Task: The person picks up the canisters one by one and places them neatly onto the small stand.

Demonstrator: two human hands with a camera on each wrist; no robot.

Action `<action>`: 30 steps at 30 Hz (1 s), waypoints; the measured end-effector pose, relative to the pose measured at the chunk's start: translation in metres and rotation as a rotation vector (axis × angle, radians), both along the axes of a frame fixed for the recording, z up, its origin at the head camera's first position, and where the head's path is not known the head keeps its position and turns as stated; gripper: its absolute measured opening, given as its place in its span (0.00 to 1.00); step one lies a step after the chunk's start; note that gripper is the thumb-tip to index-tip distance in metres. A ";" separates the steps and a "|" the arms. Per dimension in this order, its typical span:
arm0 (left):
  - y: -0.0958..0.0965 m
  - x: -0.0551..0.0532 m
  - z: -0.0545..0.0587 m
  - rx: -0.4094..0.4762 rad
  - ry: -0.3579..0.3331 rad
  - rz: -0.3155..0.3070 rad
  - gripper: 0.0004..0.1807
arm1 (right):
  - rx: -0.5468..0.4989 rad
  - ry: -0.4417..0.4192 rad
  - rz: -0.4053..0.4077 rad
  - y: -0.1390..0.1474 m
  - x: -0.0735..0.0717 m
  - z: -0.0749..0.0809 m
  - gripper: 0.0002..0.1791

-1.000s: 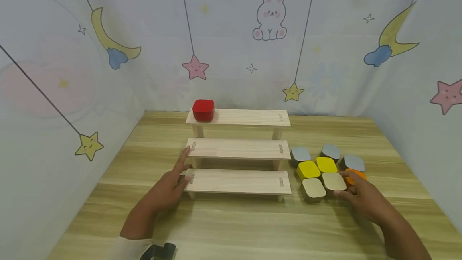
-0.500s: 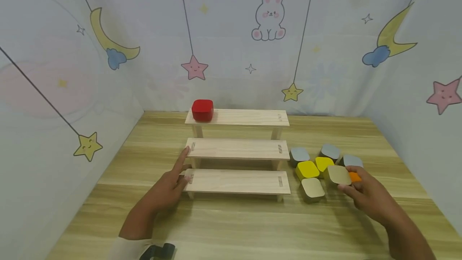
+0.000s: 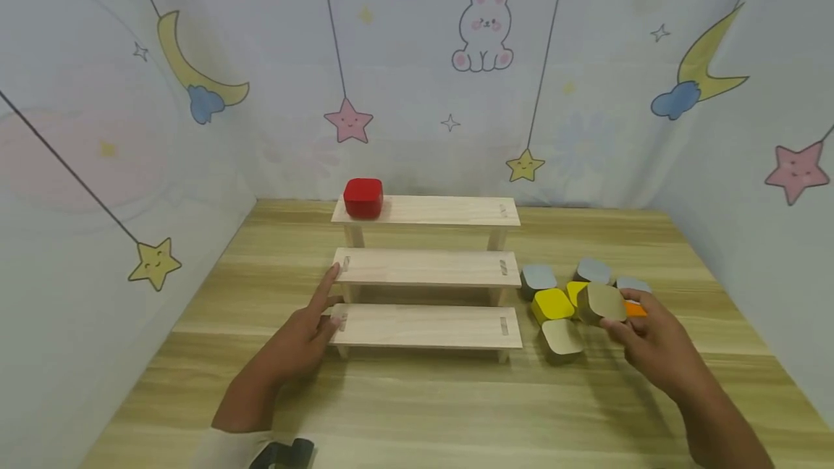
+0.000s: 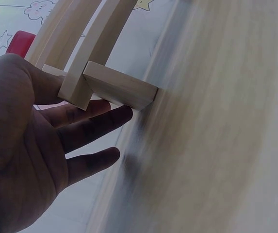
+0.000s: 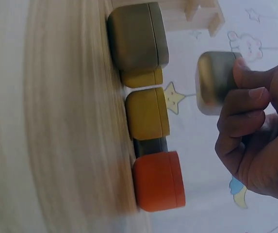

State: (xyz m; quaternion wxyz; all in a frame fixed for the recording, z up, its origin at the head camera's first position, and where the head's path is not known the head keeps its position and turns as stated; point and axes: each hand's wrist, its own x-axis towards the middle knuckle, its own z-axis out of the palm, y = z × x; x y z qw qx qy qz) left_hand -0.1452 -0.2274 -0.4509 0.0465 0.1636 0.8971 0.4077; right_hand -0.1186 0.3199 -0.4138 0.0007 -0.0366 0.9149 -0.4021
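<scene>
In the head view, my right hand (image 3: 661,342) pinches a beige square tin box (image 3: 601,304) with rounded corners between thumb and fingers. The right wrist view shows this beige tin (image 5: 214,82) raised off the table, a lid seam along one side. My left hand (image 3: 300,339) touches the left end of a three-step wooden rack (image 3: 426,326). Its index fingertip reaches the middle step and its thumb lies at the lowest one. From the left wrist, the other fingers (image 4: 97,127) are seen stretched out beside the rack's leg (image 4: 122,86).
A red tin (image 3: 363,198) stands on the top step's left end. Right of the rack sit another beige tin (image 3: 562,340), yellow tins (image 3: 552,306), grey tins (image 3: 538,281) and an orange tin (image 5: 159,182). A patterned curtain (image 3: 417,93) closes off the back and sides.
My right hand has lifted the beige tin out of the group, tilted it and moved it slightly up and left over the yellow tin. The left hand stays at the rack.
</scene>
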 end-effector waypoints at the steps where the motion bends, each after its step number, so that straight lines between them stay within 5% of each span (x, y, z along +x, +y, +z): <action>1: 0.000 0.000 0.000 0.002 -0.001 -0.002 0.49 | 0.006 -0.003 -0.007 -0.001 0.000 0.002 0.40; 12: 0.000 0.001 0.001 0.001 0.001 0.000 0.49 | 0.078 0.077 0.005 -0.023 -0.006 0.021 0.41; 30: -0.002 0.000 -0.001 0.026 0.005 -0.025 0.48 | 0.122 0.183 0.108 -0.085 -0.031 0.076 0.39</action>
